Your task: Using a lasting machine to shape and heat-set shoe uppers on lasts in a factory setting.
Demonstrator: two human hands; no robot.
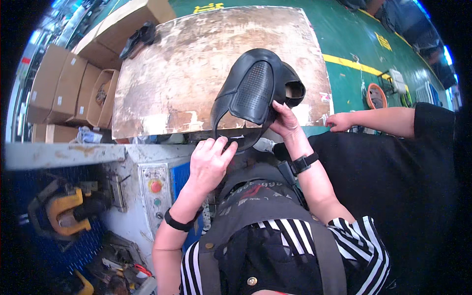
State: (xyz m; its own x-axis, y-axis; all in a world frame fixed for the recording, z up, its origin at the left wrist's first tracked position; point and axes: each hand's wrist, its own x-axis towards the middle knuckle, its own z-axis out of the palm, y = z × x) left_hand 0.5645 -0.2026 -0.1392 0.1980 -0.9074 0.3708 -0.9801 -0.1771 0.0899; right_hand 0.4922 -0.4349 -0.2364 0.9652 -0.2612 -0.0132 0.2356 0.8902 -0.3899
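Observation:
A black shoe upper [250, 83] with a perforated panel hangs between my two hands, above the near edge of the worktable. My left hand [211, 160] is closed on the thin heel edge of the upper, its fingers curled over the rim. On the other side my right hand [286, 120] grips the upper's side edge, thumb up against the black material. Just behind, on the right, is another black rounded piece [296, 87] with an opening; whether it is joined to the upper I cannot tell.
The worn wooden tabletop [172, 73] spreads ahead. Cardboard boxes [59, 83] stand at the left, beside black shoes [139, 38] on the table corner. Another person's hand [339, 121] touches the table's right corner. A control panel [156, 191] and yellow clamp-like machine part [66, 211] are lower left.

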